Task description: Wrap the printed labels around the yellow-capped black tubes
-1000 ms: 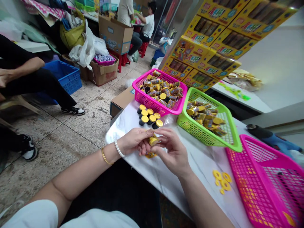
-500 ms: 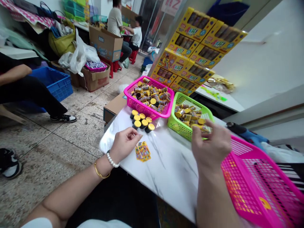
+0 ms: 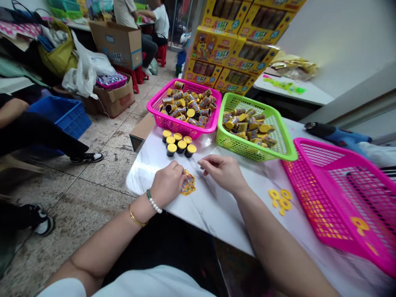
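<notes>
My left hand (image 3: 169,183) is closed, its fingertips at the left edge of a small stack of yellow printed cards or labels (image 3: 188,184) on the white marbled table. Whether it grips one of them is hidden. To the right of the stack, my right hand (image 3: 223,172) hovers with thumb and fingers in a pinch. Anything between those fingertips is too small to make out. Just beyond my hands stand several small black cups with yellow lids (image 3: 181,146). Behind them a pink basket (image 3: 182,129) holds many printed yellow cups, and a green basket (image 3: 247,152) holds more.
Yellow ring-shaped pieces (image 3: 283,200) lie on the table at right, beside a tilted pink basket (image 3: 328,206). A blue heat-gun-like tool (image 3: 334,134) lies behind it. Stacked yellow boxes (image 3: 229,53) rise at the back. Other people sit at left and behind.
My right hand has come from the green basket to the middle of the table, near the cards. My left hand has moved slightly right and down onto the stack's edge. The view has tilted down.
</notes>
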A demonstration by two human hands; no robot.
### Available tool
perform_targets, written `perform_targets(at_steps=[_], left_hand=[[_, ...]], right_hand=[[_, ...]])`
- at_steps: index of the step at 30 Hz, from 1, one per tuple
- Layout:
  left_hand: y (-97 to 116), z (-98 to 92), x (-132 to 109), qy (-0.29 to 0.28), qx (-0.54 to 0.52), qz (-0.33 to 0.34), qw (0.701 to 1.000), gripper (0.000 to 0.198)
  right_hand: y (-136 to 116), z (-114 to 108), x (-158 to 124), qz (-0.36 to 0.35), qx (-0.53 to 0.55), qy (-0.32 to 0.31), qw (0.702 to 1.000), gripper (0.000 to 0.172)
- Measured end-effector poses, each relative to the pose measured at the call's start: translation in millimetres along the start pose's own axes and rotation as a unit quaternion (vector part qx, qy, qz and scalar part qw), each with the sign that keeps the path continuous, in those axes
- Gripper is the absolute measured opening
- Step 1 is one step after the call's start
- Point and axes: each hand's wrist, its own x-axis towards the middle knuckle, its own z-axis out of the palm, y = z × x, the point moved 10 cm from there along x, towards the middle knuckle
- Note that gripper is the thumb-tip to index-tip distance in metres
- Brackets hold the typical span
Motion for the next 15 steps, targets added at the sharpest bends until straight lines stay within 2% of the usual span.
perform_targets(at_steps=[2, 4, 6, 7, 9, 12, 15], left_hand=[[3, -15.7, -2, 0.080, -0.062, 0.033, 0.994, 0.011], [5, -28.6, -7, 0.147, -0.111, 0.068, 0.981, 0.011], [11, -34.5, -12, 0.175, -0.134, 0.105, 0.970, 0.013], [13, -36.9, -14, 0.184, -0.144, 0.114, 0.966, 0.013], [11, -44.5, -18, 0.211, -0.181, 0.093, 0.956, 0.010], [-3, -53.9, -27, 0.247, -0.280, -0.004, 0.928, 0.011], [-5, -53.7, -36, 0.252, -0.357, -0.061, 0.897, 0.018]], right_hand=[[2, 7, -1, 0.039, 0.057, -0.039, 0.997, 0.044], [1, 24, -5, 0.075, 0.122, -0.109, 0.984, 0.052], [-5, 41, -11, 0.088, 0.172, -0.161, 0.968, 0.054], [-8, 45, -12, 0.087, 0.188, -0.165, 0.964, 0.052], [-13, 45, -12, 0.072, 0.210, -0.129, 0.966, 0.049], [-16, 30, -12, 0.037, 0.221, -0.017, 0.974, 0.046], [-17, 22, -15, 0.017, 0.214, 0.044, 0.976, 0.045]])
